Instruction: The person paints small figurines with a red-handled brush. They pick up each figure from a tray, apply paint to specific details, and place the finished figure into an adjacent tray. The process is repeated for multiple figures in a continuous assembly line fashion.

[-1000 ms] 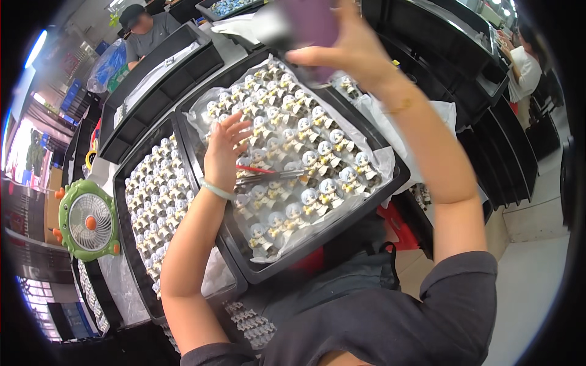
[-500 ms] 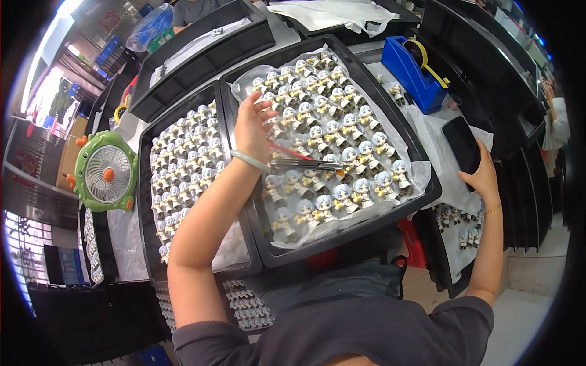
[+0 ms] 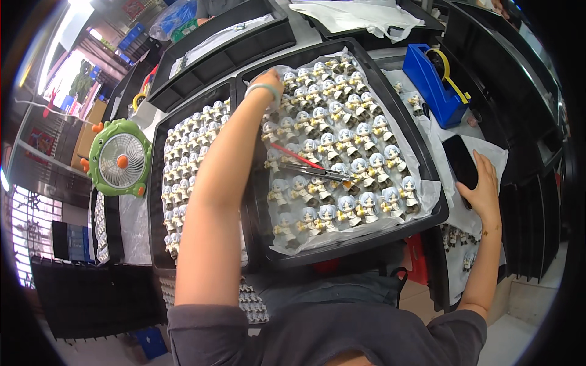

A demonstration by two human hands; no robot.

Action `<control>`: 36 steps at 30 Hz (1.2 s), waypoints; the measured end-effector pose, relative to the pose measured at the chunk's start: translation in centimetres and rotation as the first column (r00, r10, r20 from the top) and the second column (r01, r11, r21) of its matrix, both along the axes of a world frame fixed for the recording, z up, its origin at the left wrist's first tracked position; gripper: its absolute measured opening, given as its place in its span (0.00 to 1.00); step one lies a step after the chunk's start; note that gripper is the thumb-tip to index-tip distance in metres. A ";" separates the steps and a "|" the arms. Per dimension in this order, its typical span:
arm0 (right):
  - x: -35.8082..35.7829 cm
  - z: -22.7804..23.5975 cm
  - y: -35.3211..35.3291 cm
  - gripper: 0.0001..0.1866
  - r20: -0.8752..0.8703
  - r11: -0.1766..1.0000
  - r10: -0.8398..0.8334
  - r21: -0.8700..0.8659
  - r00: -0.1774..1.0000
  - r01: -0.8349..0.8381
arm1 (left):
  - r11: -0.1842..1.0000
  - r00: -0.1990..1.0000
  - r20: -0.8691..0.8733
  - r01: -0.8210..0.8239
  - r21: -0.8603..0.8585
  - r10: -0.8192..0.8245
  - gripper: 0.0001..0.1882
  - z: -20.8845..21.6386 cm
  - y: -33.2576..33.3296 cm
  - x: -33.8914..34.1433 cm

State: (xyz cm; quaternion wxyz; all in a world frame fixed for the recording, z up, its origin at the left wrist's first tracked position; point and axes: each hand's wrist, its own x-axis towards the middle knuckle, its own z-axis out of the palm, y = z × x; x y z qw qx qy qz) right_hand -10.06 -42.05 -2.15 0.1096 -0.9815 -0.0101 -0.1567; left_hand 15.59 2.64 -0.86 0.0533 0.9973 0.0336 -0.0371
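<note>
My left hand [image 3: 267,79] reaches to the far left corner of a black tray [image 3: 434,213] lined with white film. The tray holds rows of small chibi figurines [image 3: 347,140] with pale hair and white clothes. Its fingers are bent among the far-left figurines and mostly hidden, so I cannot tell whether they hold one. A jade-coloured bangle circles that wrist. Tweezers [image 3: 314,172] and a thin red-handled tool [image 3: 296,156] lie across the figurines. My right hand [image 3: 486,190], fingers stretched out, rests against the edge of a black phone [image 3: 461,158], its thumb over the lower end.
A second tray of figurines [image 3: 189,152] stands to the left, beside a green fan [image 3: 122,160]. A blue tape dispenser [image 3: 430,88] sits at the far right. Deep black trays [image 3: 226,52] stand behind, and black crates [image 3: 528,219] rise on the right. More figurines lie lower right.
My left hand has moved away from me, from above the tray's left side to its far left corner, and its fingers have lowered. My right hand stays by the phone. The view has shifted slightly.
</note>
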 end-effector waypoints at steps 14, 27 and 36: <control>6.3 6.5 20.7 0.09 -0.201 0.684 0.724 0.086 0.660 -0.725 | 0.726 0.941 0.316 0.303 -0.617 -0.124 0.19 2.3 2.4 -3.3; 7.5 5.4 27.2 0.10 -0.341 0.688 0.700 0.087 0.628 -0.720 | -0.258 0.949 0.086 0.005 -0.966 -0.304 0.45 5.9 6.4 -28.4; 8.5 4.3 26.1 0.11 -0.474 0.749 0.632 0.172 0.613 -0.639 | -0.372 0.914 0.144 -0.008 -0.928 -0.379 0.48 4.7 6.0 -29.7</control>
